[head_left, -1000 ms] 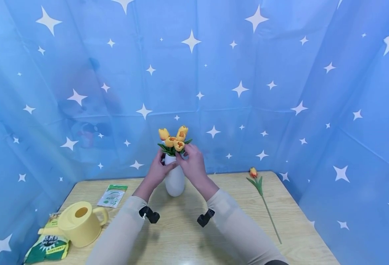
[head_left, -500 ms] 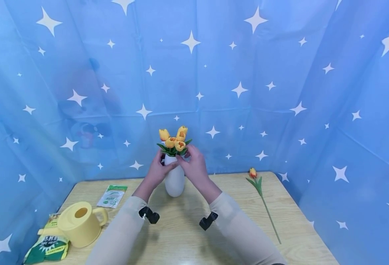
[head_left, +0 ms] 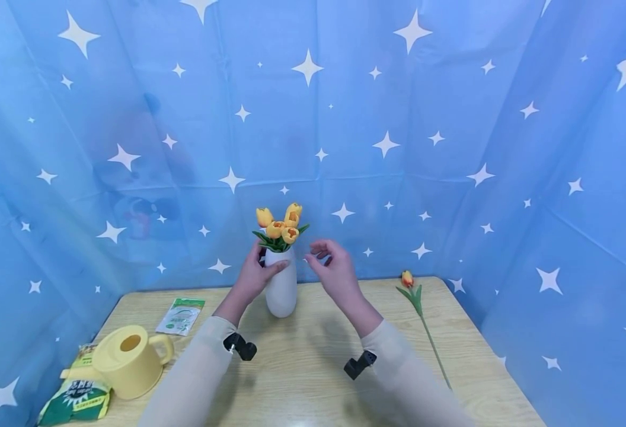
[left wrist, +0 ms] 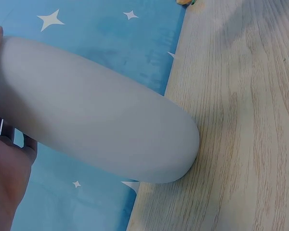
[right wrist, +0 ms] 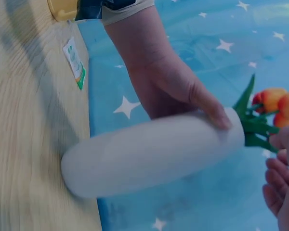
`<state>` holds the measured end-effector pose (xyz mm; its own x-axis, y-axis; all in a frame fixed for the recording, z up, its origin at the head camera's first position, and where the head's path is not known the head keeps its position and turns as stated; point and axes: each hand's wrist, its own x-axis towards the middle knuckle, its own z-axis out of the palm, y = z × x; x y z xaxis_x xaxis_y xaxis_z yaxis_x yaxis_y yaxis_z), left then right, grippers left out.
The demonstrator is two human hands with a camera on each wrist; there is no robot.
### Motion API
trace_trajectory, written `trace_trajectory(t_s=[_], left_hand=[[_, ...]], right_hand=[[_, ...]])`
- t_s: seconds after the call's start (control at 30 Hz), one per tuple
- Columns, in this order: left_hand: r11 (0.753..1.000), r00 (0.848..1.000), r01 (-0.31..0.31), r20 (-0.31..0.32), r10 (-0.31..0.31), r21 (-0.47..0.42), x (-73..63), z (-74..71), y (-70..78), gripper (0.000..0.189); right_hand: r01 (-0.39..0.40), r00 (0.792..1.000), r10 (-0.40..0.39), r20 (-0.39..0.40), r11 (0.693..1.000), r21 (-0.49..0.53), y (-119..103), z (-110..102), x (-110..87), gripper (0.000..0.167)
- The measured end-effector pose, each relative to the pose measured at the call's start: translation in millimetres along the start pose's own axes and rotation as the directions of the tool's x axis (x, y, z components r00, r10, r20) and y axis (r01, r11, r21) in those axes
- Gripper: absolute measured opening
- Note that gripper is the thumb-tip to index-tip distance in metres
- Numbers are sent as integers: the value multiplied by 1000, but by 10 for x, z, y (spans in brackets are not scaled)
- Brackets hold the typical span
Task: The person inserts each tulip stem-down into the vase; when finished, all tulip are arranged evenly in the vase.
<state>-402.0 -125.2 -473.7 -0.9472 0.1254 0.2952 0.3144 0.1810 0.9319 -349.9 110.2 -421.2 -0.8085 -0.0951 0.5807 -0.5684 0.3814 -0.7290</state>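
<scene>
A white vase [head_left: 281, 290] stands upright near the table's back edge, several yellow-orange tulips [head_left: 276, 229] with green leaves in its mouth. My left hand [head_left: 251, 274] grips the vase near its top, thumb across the front; in the right wrist view that thumb [right wrist: 213, 109] lies just below the rim. Off to the vase's right, my right hand [head_left: 335, 274] is held in the air with loosely bent fingers and nothing in them. One more tulip [head_left: 424, 320], orange-red on a long stem, lies on the right part of the table.
A yellow watering can [head_left: 129, 365] stands at the table's left, beside a green and yellow bag [head_left: 80, 396]. Farther back lies a flat white and green packet [head_left: 181, 316]. A blue starred curtain [head_left: 313, 142] hangs close behind the wooden table [head_left: 302, 379].
My right hand has come away from the tulips and moved right, off the vase. The left hand keeps its grip and the vase stays in place.
</scene>
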Motion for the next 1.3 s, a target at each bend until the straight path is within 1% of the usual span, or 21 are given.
trace_trajectory(t_s=[0.17, 0.37, 0.53, 0.7, 0.8, 1.0, 1.1, 1.23, 1.3], left_hand=[[1000, 1000, 10, 5, -10, 7, -3, -3, 12, 88], [1000, 1000, 14, 5, -14, 14, -8, 3, 21, 86], [1000, 1000, 17, 6, -17, 22, -1, 10, -7, 87], [1000, 1000, 16, 1, -16, 4, 3, 18, -16, 90], [1000, 1000, 19, 3, -19, -4, 7, 16, -13, 92], [999, 999, 53, 4, -53, 1, 23, 8, 11, 95], [998, 998, 69, 2, -69, 10, 22, 7, 22, 96], [997, 997, 72, -3, -72, 10, 2, 4, 31, 97], [998, 998, 70, -6, -70, 8, -8, 0, 32, 96]], right_hand=[[-34, 999, 34, -4, 999, -40, 121, -272, -134, 17], [-89, 996, 89, -3, 990, -108, 356, -644, -353, 17], [-138, 990, 138, -8, 975, -174, 609, -939, -582, 17], [-193, 981, 193, -25, 953, -235, 869, -1201, -770, 17], [-231, 973, 229, -37, 935, -269, 1013, -1361, -873, 21], [-299, 952, 304, -41, 890, -344, 1246, -1650, -1059, 31], [-335, 937, 345, -46, 860, -384, 1351, -1758, -1121, 35], [-382, 914, 403, -42, 822, -424, 1486, -1864, -1172, 42], [-401, 902, 430, -32, 811, -426, 1535, -1902, -1195, 46]])
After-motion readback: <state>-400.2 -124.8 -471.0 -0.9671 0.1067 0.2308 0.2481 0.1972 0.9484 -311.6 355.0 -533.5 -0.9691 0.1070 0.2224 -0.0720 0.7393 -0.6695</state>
